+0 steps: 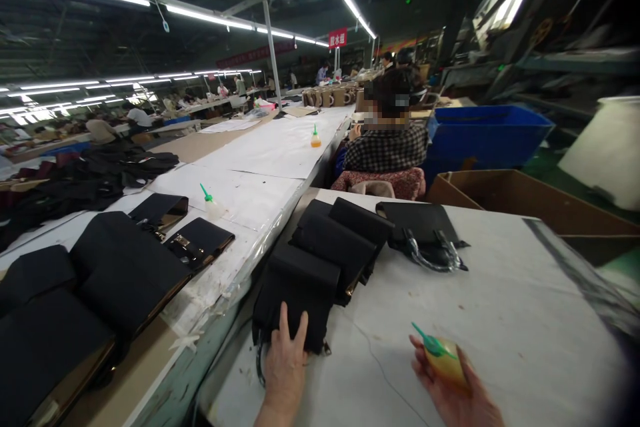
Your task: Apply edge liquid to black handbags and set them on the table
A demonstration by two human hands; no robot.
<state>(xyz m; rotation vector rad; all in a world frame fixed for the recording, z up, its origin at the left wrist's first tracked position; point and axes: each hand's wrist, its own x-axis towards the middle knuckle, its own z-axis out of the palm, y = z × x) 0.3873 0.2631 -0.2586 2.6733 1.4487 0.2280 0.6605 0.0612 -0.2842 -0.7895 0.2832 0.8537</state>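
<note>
Left hand (pixel 286 357): visible fingers spread, unclenched, on the nearest flat black bag (pixel 300 280), left side of the white-covered near table (pixel 485 307). Right hand (pixel 457 395), near right: fingers grasping a rounded amber squeeze bottle with green nozzle (pixel 449 365).

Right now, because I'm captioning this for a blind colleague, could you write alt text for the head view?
A left hand rests on a black bag on a white table, while the right hand holds a green-tipped yellow bottle. More bags lie nearby; beyond, a person in a checked top is beside a long bench.
</note>
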